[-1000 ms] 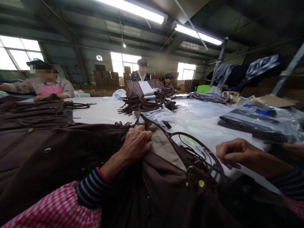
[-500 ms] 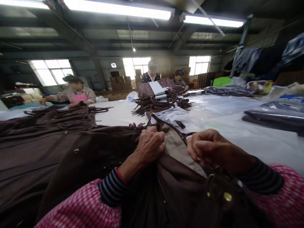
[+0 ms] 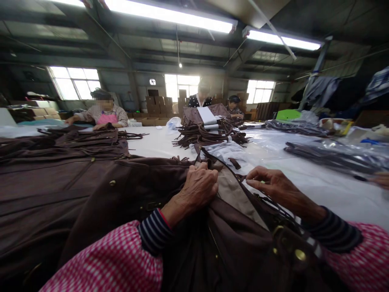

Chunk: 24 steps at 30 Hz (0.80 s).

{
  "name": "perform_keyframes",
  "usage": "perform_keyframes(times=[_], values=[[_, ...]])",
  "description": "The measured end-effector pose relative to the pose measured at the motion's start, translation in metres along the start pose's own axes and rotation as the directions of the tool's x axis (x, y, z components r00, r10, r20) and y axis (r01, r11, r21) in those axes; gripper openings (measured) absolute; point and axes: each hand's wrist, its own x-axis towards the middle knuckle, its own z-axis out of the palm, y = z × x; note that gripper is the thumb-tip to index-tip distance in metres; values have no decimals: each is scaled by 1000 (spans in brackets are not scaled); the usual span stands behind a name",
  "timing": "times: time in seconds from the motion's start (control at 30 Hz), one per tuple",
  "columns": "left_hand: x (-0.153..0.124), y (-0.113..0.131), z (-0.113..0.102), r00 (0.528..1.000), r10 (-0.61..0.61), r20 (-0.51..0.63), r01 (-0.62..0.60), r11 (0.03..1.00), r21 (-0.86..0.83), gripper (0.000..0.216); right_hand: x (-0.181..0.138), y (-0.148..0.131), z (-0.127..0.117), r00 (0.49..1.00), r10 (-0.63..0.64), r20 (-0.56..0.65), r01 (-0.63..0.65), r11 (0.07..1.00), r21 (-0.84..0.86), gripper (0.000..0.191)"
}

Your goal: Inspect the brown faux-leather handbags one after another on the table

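Observation:
A dark brown bag with beige lining, a zip and brass fittings lies in front of me. My left hand is closed in a fist on the upper edge of the brown bag, its fingertips hidden in the fabric. To the right, my right hand has thumb and forefinger pinched together at the bag's far edge, beside a dark strap. Some white material shows just under those fingertips, but what they hold is too small to make out. More dark brown fabric with brass studs spreads to my left.
Brown bags with cord handles are stacked beyond my hands. Clear plastic wrap and a bagged dark item lie on the white table. Another person's hand is at the right edge. Co-workers stand across the table.
My right hand has gone from a curled grip to a looser fingertip pinch. The bagged dark item at right has slid left, and another person's hand has appeared there. The left hand keeps its grip.

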Motion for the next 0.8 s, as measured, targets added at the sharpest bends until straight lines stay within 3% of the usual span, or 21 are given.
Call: perform_keyframes(times=[0.17,0.23,0.6,0.7,0.8], values=[[0,1,-3,999,-21,26,21,1000,-2,8,16,-11,26,995,-90,46,101,917,-387,20],[0,2,-5,999,-30,31,31,1000,-5,8,22,-9,33,994,-81,69,103,897,-431,15],[-1,1,-2,1000,-23,-7,23,998,-52,9,24,27,11,992,52,115,-57,997,43,19],[0,0,-1,1000,-14,-11,13,998,-54,9,44,41,7,996,79,48,-68,978,-195,13],[0,0,0,1000,-16,-11,15,998,-57,8,72,52,5,998,63,-14,-61,864,-500,21]])
